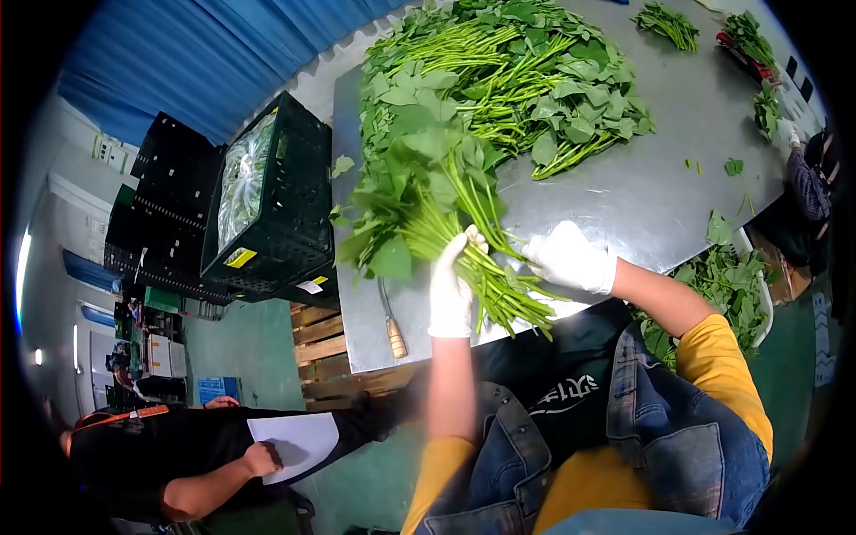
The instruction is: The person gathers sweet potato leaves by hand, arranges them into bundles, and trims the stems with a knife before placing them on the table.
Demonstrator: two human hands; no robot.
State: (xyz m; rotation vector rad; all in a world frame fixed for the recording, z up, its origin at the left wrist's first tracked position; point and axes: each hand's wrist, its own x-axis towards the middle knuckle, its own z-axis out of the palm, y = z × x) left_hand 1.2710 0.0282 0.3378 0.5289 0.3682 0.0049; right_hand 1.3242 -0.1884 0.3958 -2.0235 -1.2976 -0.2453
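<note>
My left hand (453,283), in a white glove, is closed around the stems of a bunch of leafy greens (428,218). The leaves point away from me to the left, and the cut stem ends come towards my body. Just to its right, my right hand (571,259), also gloved in white, is closed with its fingertips pinching a few stems at the bunch's side. A sickle (395,337) with a wooden handle lies on the metal table (660,187), left of my left hand. Beyond the bunch, a big pile of the same greens (508,80) covers the table's far part.
Dark crates (276,196), the top one with bagged greens, stand left of the table near a wooden pallet (316,334). A person (169,455) holding white paper is at lower left. A tub of greens (713,294) sits at right, near another worker's gloved hand (788,131).
</note>
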